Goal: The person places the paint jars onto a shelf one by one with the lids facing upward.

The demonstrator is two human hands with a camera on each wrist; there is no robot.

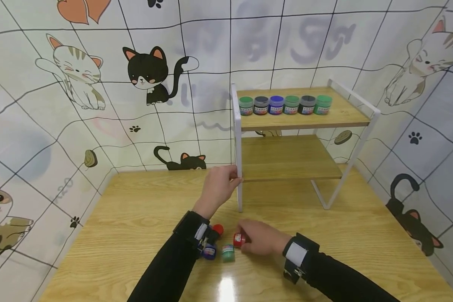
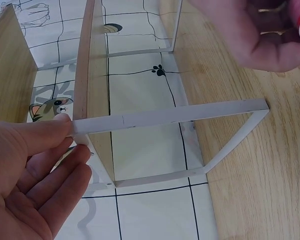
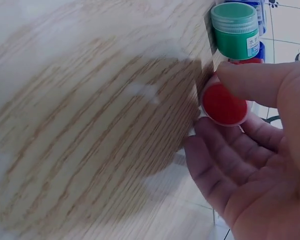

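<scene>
Holding the shelf: the left hand pinches the front left post of a two-tier shelf with pale wooden boards and a white metal frame, close to the lower board; the thumb lies on the bar, the fingers bent behind it.
Red jar: a small, round, labelled red jar sits in the right hand, low over the tabletop, in front of the shelf's left end; whether its base touches the wood cannot be told.
Right grip: thumb and fingers are curled around that jar, nearly closed, and its round red end faces the right wrist camera.
Beside the grip: a small green jar with a clear top is just left of the red one.
By the left cuff: a small blue labelled jar and a red round piece are near the green jar, the blue one partly hidden by the sleeve.
Upper board: six small round jars stand in a row, left to right green, black, blue, green, black, green.
Tabletop: light, glossy, wood-grained surface.
Wall: white covering with black grid lines and cartoon cats.
</scene>
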